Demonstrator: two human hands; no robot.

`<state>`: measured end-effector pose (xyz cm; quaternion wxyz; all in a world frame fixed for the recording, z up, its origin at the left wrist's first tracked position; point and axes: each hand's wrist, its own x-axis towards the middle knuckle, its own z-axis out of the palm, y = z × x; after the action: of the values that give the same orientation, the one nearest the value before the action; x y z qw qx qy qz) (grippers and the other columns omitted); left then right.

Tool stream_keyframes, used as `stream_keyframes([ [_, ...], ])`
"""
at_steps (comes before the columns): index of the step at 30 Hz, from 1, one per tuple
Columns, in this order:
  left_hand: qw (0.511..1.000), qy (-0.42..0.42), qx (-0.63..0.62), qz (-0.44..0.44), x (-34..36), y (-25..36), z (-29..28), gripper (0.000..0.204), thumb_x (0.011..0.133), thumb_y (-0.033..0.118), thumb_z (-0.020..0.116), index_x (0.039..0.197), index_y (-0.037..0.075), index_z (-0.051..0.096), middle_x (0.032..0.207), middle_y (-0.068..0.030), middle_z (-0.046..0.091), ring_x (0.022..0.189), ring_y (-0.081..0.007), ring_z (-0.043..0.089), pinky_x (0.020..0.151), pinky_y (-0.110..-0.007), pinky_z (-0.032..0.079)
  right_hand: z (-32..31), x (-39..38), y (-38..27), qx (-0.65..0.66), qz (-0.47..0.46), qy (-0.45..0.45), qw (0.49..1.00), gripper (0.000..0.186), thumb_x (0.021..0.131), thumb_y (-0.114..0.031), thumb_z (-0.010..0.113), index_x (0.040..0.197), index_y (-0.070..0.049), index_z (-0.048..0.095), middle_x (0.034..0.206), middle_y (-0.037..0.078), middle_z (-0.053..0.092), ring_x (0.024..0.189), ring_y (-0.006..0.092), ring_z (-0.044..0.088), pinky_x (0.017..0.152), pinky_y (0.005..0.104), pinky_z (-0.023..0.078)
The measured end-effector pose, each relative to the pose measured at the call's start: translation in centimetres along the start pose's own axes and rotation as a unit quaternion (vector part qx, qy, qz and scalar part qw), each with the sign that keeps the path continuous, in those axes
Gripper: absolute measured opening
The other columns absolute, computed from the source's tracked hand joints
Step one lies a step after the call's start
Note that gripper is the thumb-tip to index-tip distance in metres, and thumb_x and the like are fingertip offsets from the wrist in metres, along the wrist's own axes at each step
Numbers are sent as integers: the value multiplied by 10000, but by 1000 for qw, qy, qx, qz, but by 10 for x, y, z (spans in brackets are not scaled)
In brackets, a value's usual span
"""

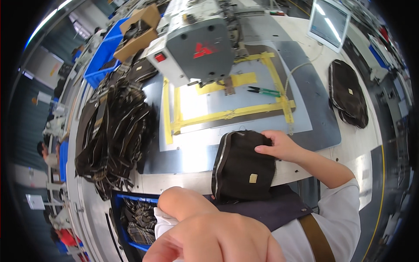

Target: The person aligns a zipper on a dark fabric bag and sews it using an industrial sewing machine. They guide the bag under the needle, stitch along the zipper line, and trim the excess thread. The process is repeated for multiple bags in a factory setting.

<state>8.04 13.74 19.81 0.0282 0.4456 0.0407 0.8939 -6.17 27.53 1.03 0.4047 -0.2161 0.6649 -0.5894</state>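
Observation:
My right hand (281, 146) grips the upper right corner of a dark brown fabric piece (242, 170), thumb on top and fingers at its far edge. This piece has rounded corners, a pale zipper-like strip down its left side and a small beige label. It lies at the front edge of the sewing table, partly over my lap. My left hand (218, 238) is raised very close to the camera, its knuckles large at the lower edge. Its fingertips fall outside the picture, so whether it holds anything is hidden.
Behind the piece stands a sewing machine head (196, 48) over a clear plate with yellow tape (209, 118) and green pens (264, 91). Dark fabric pieces are heaped (113, 135) at left; a small stack (348, 91) lies at right. A blue bin (131, 196) sits below; a screen (329, 22) stands back right.

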Motion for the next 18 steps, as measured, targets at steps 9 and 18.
stream_keyframes([
  [9,996,7,-67,-53,20,-31,-15,493,955,243,460,499,95,345,495,-1,319,353,-123,291,419,-290,333,-6,-19,7,-51,-55,19,997,351,858,-284,687,1036,7,608,918,75,648,863,124,582,785,287,470],
  [18,989,-26,-44,-139,28,-33,-23,484,959,225,444,499,107,351,517,-7,359,375,-127,338,491,-283,396,-9,-42,9,-5,-30,24,999,319,883,-210,680,1083,20,586,970,42,631,904,83,567,825,256,471],
])
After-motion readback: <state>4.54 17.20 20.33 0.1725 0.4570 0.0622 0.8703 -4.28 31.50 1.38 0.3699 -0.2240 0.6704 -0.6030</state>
